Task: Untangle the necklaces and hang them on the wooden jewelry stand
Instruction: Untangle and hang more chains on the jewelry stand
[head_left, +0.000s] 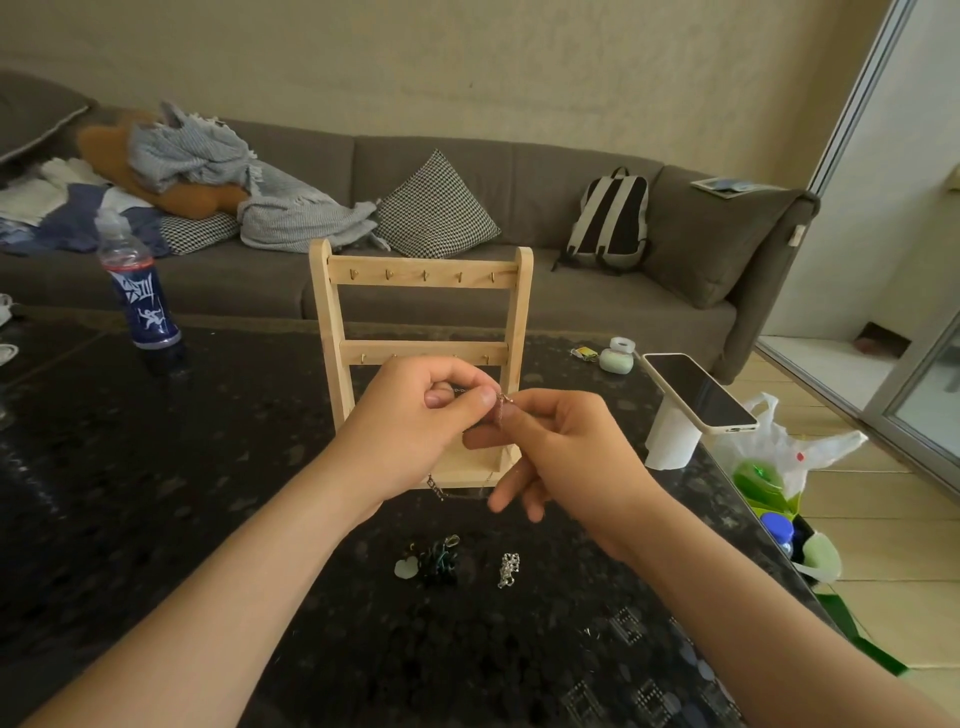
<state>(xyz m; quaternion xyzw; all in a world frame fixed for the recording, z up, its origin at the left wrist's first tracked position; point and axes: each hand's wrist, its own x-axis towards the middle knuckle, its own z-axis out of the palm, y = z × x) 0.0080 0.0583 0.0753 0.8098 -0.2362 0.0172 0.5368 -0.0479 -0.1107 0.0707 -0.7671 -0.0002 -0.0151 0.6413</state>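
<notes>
A wooden jewelry stand (421, 275) with two rows of small hooks stands upright on the dark table, all visible hooks bare. In front of its lower bar, my left hand (415, 421) and my right hand (566, 457) both pinch a thin chain necklace (503, 399) at its clasp, fingertips almost touching. The rest of the chain droops below my hands to the stand's base (457, 491). Nearer to me on the table lie a dark green tangled necklace with a pale pendant (434, 564) and a bunched silver chain (509, 569).
A blue drink bottle (137, 291) stands at the left. A phone (698, 392) rests on a white holder at the right, with a small pale case (617, 358) behind it. A plastic bag (779, 467) sits off the table's right edge. A grey sofa (571, 291) runs behind.
</notes>
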